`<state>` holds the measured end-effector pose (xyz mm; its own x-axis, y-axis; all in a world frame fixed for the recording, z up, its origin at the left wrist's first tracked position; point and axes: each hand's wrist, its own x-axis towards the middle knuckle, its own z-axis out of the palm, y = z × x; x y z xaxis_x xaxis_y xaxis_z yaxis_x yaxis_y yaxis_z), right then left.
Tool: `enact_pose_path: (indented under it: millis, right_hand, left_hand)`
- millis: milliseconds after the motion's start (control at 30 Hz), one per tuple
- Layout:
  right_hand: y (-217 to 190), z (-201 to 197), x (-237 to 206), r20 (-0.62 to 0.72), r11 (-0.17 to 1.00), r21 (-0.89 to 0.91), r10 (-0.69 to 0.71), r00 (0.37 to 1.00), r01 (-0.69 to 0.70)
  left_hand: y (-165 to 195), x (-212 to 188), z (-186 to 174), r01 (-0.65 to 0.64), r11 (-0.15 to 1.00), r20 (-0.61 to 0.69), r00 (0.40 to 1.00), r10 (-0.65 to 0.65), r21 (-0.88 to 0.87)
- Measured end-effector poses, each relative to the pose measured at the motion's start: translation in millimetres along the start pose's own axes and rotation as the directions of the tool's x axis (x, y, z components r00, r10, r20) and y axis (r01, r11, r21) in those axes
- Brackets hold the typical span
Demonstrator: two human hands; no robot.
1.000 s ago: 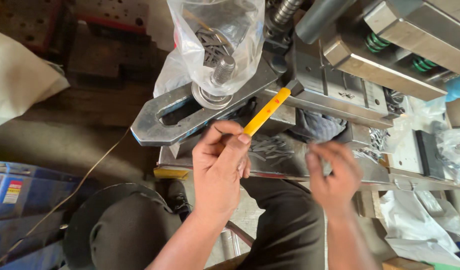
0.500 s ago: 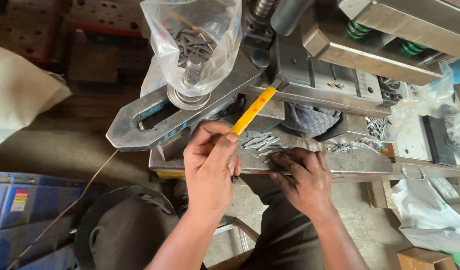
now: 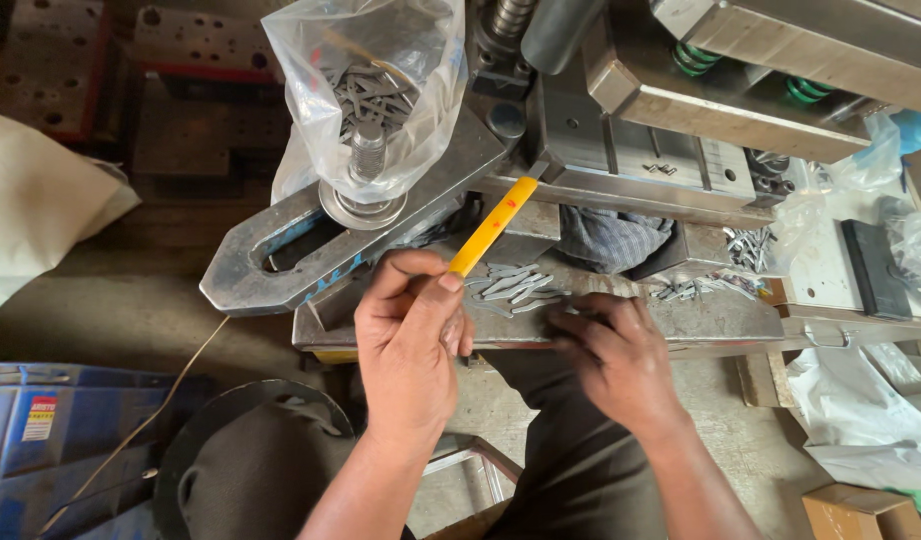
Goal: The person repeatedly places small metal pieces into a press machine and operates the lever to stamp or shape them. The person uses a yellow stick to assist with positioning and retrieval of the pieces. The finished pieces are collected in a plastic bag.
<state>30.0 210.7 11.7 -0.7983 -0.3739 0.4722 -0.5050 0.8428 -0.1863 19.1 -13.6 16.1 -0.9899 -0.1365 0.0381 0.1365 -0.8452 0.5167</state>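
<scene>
My left hand (image 3: 411,340) grips a yellow stick (image 3: 493,226) that slants up and to the right toward the steel press die (image 3: 641,150). My right hand (image 3: 616,355) rests palm down on a steel ledge (image 3: 711,320), its fingertips at a loose pile of small flat metal strips (image 3: 516,285). Whether a strip is pinched under the fingers is hidden. A second heap of the same strips (image 3: 706,287) lies further right on the ledge. Above the left hand, a clear plastic bag (image 3: 366,90) holding more strips sits over a threaded bolt on a heavy steel clamp bar (image 3: 281,250).
A grey cloth (image 3: 611,235) is tucked under the die. Green springs (image 3: 701,55) show on the upper press block. A blue crate (image 3: 51,440) and a round dark stool (image 3: 251,460) stand at lower left, plastic sheets (image 3: 861,420) and a cardboard box (image 3: 861,510) at lower right.
My right hand came down from in front of my body onto the ledge and now covers the strips. The left hand kept the yellow stick aimed at the die.
</scene>
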Motion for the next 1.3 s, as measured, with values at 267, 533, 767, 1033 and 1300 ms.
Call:
enact_pose_path:
  millis: [267,533,767,1033,1300]
  right_hand:
    - [26,-18,-8,0.004,0.986,0.107,0.126,0.992,-0.126]
    - [30,-26,11,0.162,0.954,0.094,0.266,0.950,-0.284]
    - [20,-24,7,0.118,0.965,0.024,0.258,0.959,-0.263]
    - [16,-9,-18,-0.138,0.960,-0.087,0.252,0.958,-0.265]
    - [16,-15,-34,-0.103,0.977,-0.068,0.193,0.976,-0.201]
  left_hand:
    - [-1,0,-2,-0.005,1.000,-0.008,1.000,0.006,0.013]
    - [1,1,-1,0.010,1.000,-0.036,0.999,-0.010,0.025]
    - [1,2,-1,0.001,1.000,-0.027,1.000,0.000,0.021]
    - [2,1,0,0.000,1.000,-0.025,1.000,0.001,0.024]
    - [1,2,0,0.009,0.999,-0.045,0.999,-0.007,0.043]
